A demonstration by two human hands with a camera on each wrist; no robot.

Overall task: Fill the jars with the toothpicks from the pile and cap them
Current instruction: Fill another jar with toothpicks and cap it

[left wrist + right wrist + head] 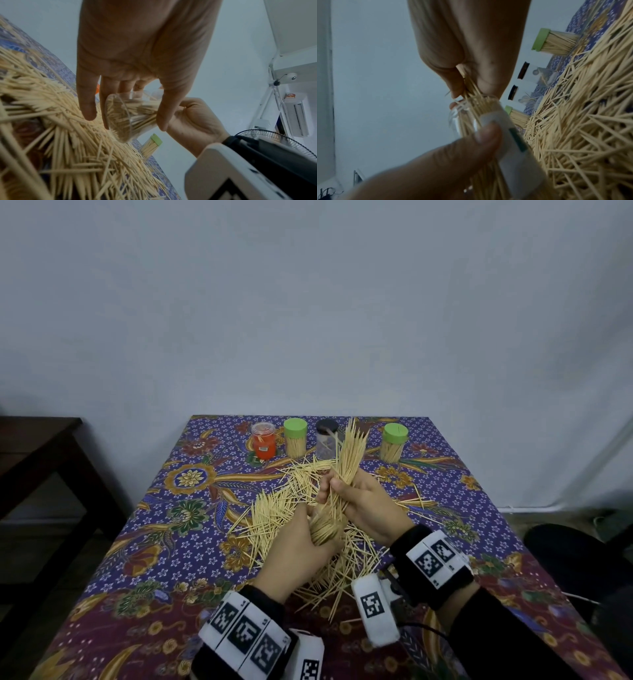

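Observation:
My left hand (305, 537) grips a clear label-wrapped jar (123, 116) tilted above the toothpick pile (284, 515); its thumb (471, 142) presses on the white label. My right hand (346, 494) grips a thick bundle of toothpicks (347, 451) whose lower ends sit inside the jar's mouth (471, 106), the pointed tops fanning upward. The jar is partly filled with toothpicks. Loose toothpicks lie scattered over the patterned cloth (171, 542) around both hands.
At the table's far edge stand an orange jar (263, 441), a green-capped jar (295, 438) full of toothpicks, a dark-capped jar (326, 438) and another green-capped full jar (394, 441). A second dark-capped jar (513, 93) shows in the right wrist view. A dark wooden table (37, 450) stands left.

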